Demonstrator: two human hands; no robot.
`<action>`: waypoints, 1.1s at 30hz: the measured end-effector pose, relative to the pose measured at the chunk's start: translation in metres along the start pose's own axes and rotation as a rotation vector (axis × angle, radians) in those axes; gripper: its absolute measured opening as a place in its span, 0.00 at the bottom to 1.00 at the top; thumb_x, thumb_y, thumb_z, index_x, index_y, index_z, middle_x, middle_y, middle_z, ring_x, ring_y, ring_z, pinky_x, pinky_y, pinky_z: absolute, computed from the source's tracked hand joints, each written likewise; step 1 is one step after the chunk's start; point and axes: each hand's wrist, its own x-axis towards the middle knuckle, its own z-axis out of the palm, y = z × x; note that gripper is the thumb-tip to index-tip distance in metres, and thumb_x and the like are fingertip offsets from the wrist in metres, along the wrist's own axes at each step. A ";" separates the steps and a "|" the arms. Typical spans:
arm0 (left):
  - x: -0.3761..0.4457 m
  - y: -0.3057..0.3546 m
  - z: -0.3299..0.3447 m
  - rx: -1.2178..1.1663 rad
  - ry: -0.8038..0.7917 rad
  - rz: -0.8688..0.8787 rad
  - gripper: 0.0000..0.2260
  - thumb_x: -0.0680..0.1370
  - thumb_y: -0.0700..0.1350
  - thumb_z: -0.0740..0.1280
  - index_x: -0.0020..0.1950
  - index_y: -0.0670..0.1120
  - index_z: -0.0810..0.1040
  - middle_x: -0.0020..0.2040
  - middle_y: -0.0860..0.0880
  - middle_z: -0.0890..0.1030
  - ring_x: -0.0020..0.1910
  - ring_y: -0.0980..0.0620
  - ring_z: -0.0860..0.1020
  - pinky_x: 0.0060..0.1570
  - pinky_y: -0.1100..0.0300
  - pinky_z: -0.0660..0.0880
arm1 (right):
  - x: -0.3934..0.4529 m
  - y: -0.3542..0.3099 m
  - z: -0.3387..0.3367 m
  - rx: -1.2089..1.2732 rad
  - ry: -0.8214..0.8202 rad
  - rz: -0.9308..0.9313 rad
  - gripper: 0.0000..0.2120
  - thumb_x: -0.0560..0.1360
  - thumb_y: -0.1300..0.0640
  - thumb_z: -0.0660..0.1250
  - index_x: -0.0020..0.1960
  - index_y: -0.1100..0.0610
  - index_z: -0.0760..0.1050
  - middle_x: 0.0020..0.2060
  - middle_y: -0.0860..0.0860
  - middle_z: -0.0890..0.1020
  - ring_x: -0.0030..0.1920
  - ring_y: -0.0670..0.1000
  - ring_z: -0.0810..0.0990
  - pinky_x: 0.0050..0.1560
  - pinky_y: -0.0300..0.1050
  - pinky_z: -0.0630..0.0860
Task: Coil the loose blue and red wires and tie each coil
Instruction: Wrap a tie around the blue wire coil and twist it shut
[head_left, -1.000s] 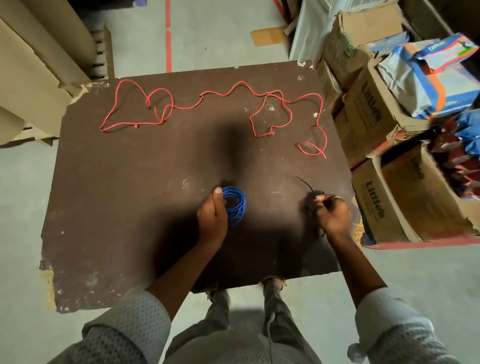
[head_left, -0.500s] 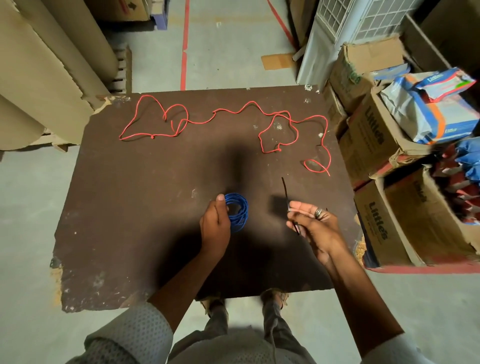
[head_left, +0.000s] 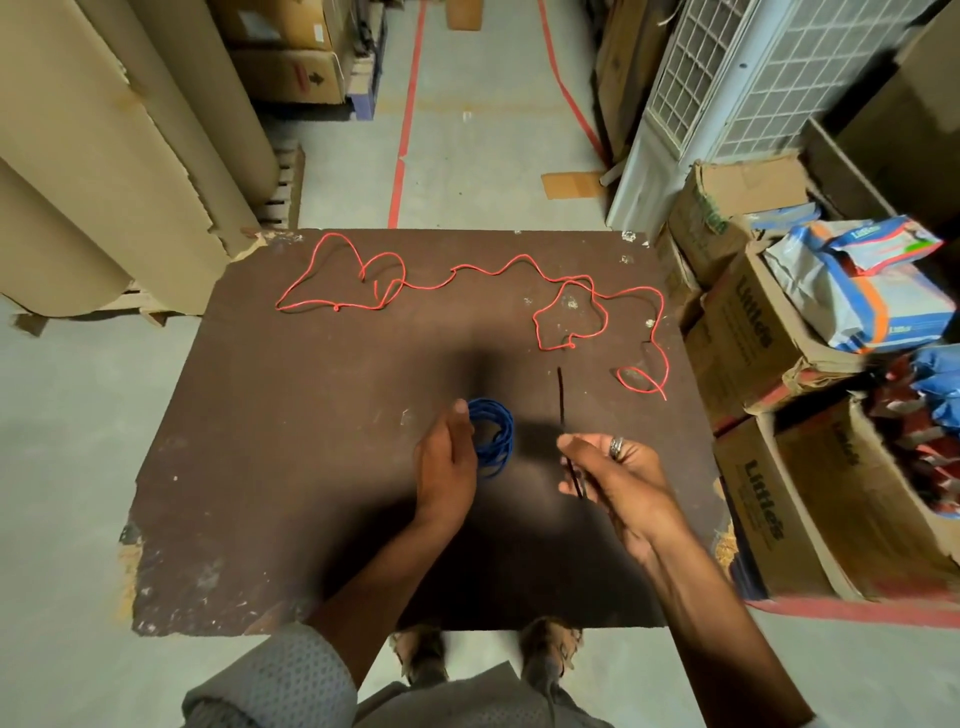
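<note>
We see left hand (head_left: 448, 457) gripping coiled blue wire (head_left: 493, 437) on dark brown board (head_left: 270, 467); right hand (head_left: 615, 467) pinching thin black tie (head_left: 563, 410). Loose red wire (head_left: 467, 291) sprawls beyond.

On the brown board (head_left: 291, 467): one blue wire coil (head_left: 493, 439), one loose red wire (head_left: 467, 270), one black tie strip (head_left: 563, 405). Two hands: left hand (head_left: 447, 462), right hand (head_left: 613, 467). One ring (head_left: 616, 447). Three open cardboard boxes (head_left: 748, 332) stand beside the board.
</note>
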 end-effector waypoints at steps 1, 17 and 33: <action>0.001 0.001 0.000 0.002 0.000 0.004 0.16 0.86 0.48 0.55 0.44 0.45 0.76 0.37 0.55 0.76 0.37 0.60 0.74 0.41 0.67 0.68 | -0.002 -0.001 0.001 -0.015 -0.011 -0.007 0.03 0.74 0.63 0.73 0.43 0.63 0.83 0.33 0.57 0.79 0.31 0.49 0.77 0.34 0.41 0.82; -0.003 0.012 -0.002 0.043 -0.024 0.009 0.16 0.86 0.50 0.54 0.45 0.45 0.75 0.38 0.54 0.76 0.37 0.61 0.76 0.36 0.75 0.67 | -0.019 -0.006 -0.001 -0.012 -0.110 0.086 0.10 0.75 0.73 0.68 0.53 0.65 0.82 0.45 0.62 0.87 0.42 0.56 0.87 0.45 0.44 0.85; -0.008 0.003 -0.006 0.070 -0.035 0.069 0.15 0.85 0.53 0.54 0.46 0.49 0.74 0.39 0.56 0.76 0.41 0.64 0.77 0.37 0.72 0.70 | -0.030 -0.008 0.003 -0.038 -0.108 0.107 0.05 0.77 0.66 0.69 0.50 0.66 0.83 0.38 0.62 0.85 0.32 0.53 0.85 0.32 0.42 0.83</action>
